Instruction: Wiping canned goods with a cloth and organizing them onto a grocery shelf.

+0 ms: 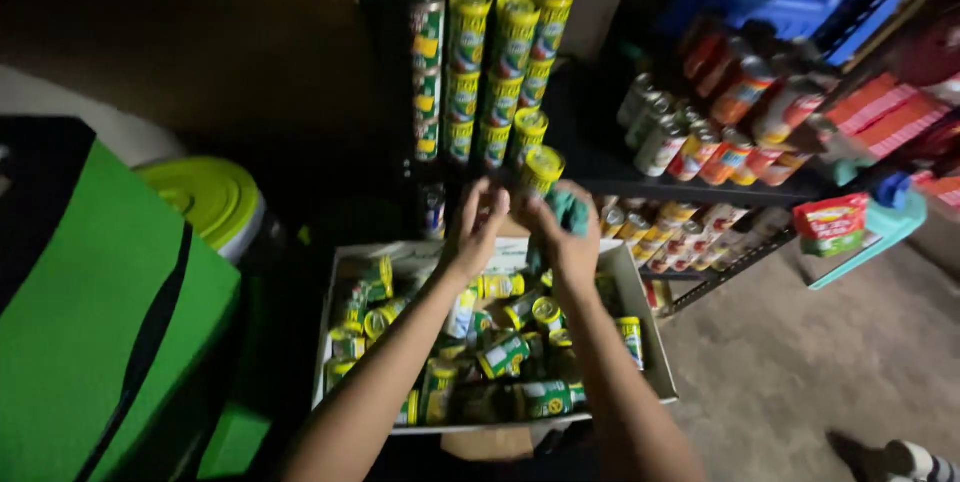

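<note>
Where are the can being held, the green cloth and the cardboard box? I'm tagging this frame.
can (541, 168), head view, on its yellow lid, at the raised hands.
green cloth (570, 210), head view, on the bunched fabric at the right hand.
cardboard box (646, 324), head view, on its right wall.

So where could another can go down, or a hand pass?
Bare room: the concrete floor right of the cardboard box. Crowded: the box, heaped with cans, and the shelf stacks beyond the left hand and right hand.
</note>
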